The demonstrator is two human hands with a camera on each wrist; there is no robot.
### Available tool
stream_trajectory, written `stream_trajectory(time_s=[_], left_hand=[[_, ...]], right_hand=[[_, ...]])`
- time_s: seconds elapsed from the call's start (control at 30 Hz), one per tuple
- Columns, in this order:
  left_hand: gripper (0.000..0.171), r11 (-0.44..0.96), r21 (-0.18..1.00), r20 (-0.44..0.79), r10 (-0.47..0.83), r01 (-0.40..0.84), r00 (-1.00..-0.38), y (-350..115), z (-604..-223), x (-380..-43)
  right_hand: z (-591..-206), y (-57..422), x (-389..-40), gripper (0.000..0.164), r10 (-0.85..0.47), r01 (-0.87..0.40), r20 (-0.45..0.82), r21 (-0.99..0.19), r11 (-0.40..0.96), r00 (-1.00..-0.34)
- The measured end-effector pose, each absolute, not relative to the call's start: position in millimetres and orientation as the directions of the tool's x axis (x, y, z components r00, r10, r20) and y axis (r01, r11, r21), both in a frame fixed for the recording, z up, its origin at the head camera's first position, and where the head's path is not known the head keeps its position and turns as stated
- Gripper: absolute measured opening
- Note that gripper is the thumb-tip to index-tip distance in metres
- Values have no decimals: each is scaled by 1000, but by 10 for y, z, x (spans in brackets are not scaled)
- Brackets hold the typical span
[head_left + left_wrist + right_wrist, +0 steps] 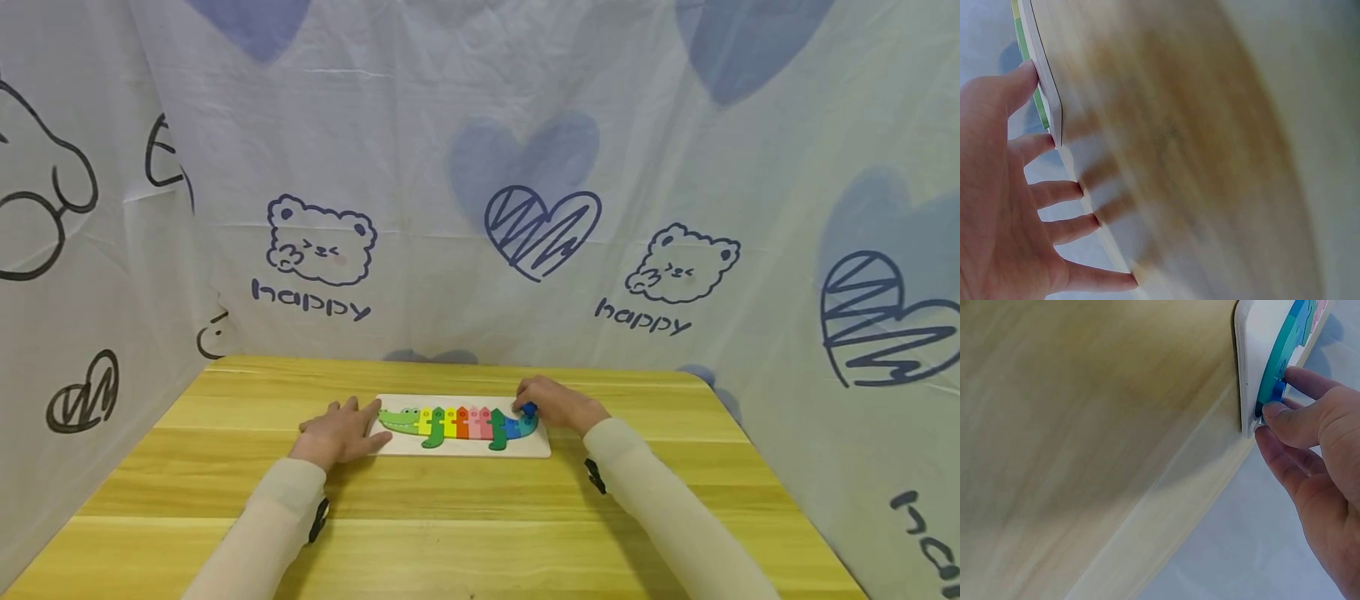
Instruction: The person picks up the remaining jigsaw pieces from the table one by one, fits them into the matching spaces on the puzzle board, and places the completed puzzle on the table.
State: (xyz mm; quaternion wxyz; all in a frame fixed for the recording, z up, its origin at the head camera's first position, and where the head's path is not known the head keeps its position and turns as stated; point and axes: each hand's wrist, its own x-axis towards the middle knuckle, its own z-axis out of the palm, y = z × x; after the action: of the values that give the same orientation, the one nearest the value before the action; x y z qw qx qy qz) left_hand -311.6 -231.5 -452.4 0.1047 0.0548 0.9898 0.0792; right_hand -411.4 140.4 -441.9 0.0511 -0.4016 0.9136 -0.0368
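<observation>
A crocodile puzzle (462,423) with pieces in several colours lies in a white board (457,450) on the table. Its green head points left and its blue tail curls up at the right end. My left hand (341,435) is spread at the board's left end, thumb and forefinger touching its edge, the other fingertips on the tabletop. At the tail, my right hand (555,403) pinches a dark blue puzzle piece (529,409) between thumb and fingers. The right wrist view shows this piece (1279,391) partly hidden by the fingers, beside the teal tail section (1274,359).
The wooden table (435,517) has a rounded back right corner. A white cloth (420,167) printed with hearts, bears and the word "happy" hangs behind it and along both sides.
</observation>
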Motion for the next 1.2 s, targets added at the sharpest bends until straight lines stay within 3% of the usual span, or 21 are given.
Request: stream_trajectory(time_s=[0.23, 0.73, 1.03, 1.2], left_hand=[[78, 981, 166, -195, 132, 100, -972, -2327, -4554, -3123], [78, 981, 166, -190, 129, 98, -973, -2327, -4543, -3112], [78, 982, 167, -191, 124, 92, -974, -2329, -4565, -3135], [78, 982, 167, -195, 125, 92, -973, -2336, -4565, -3137]], right_hand=[[-4447, 1428, -4109, 31, -763, -757, -32, -101, 646, -646], [-4472, 1430, -4078, 32, -721, -707, -51, -159, 689, -691], [-4477, 1439, -4079, 31, -746, -736, -15, -145, 661, -666], [-4493, 1453, -4050, 32, -728, -717, 6, -177, 674, -686]])
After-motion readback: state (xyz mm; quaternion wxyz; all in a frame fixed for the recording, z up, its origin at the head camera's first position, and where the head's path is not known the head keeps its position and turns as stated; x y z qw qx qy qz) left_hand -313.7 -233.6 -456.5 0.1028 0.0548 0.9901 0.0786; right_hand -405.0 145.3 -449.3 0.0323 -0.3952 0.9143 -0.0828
